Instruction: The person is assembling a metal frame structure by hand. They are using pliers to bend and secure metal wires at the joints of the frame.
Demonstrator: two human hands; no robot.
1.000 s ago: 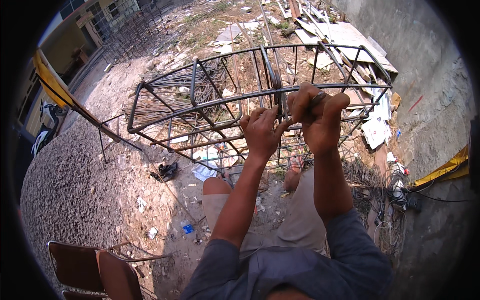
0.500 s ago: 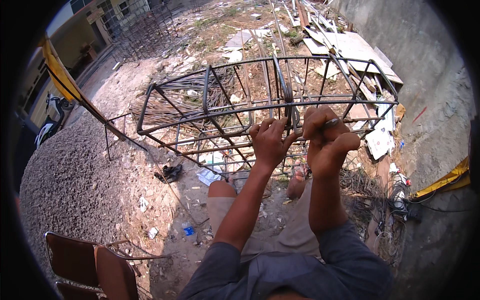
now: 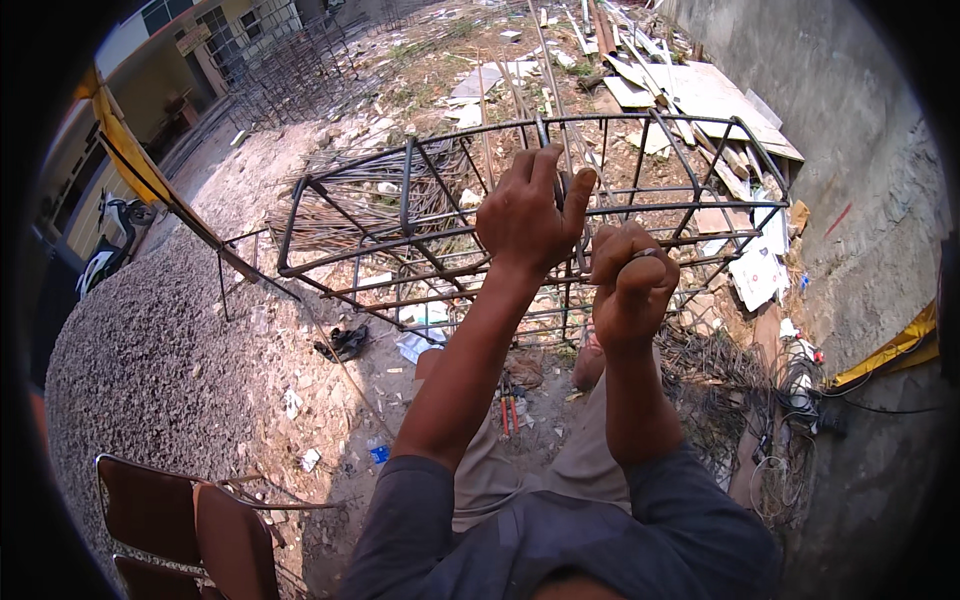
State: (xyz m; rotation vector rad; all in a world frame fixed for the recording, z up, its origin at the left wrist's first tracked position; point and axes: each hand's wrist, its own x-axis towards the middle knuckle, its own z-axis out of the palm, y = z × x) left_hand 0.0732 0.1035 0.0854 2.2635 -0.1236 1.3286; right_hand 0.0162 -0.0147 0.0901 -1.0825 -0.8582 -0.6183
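Observation:
In front of me lies a long cage of dark steel rebar, with rectangular stirrups around its lengthwise bars. My left hand is closed over a stirrup at the middle of the cage, thumb raised; its palm hides part of that bar. Just right of it and lower, my right hand makes a tight fist against the cage's near side. Something small and dark shows between its fingers, too little to name. Below the cage, a pair of red-handled pliers lies on the ground between my legs.
A grey gravel heap and a brown chair are on the left. Behind the cage lie loose rebar rods. White boards and scrap lean along the concrete wall at right, with cables near its foot.
My left hand has moved up from the lower bar to the stirrup's upper part. My right fist has turned and dropped slightly. The red-handled pliers have come into sight.

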